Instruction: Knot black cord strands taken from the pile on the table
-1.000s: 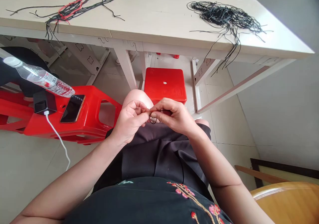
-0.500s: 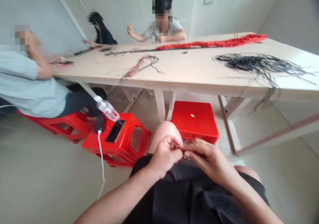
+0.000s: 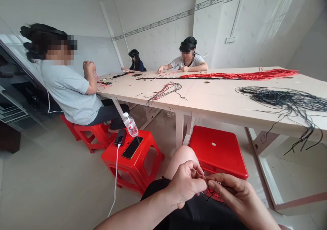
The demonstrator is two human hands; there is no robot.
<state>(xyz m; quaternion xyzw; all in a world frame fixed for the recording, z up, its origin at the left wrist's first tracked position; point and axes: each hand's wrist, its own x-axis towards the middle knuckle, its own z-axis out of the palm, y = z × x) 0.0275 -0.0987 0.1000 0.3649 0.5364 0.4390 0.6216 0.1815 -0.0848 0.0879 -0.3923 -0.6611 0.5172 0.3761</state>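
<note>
Grip: left hand (image 3: 185, 185) and right hand (image 3: 230, 192) together, pinching thin dark cord (image 3: 209, 196) | raised above knee (image 3: 180, 158), seemingly for close fingerwork | red stool (image 3: 217, 148) beyond

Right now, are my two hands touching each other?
Touching: the head view shows the left hand meeting the right hand at the fingertips.

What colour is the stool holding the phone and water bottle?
The stool is bright red, shown best in the head view.
</note>
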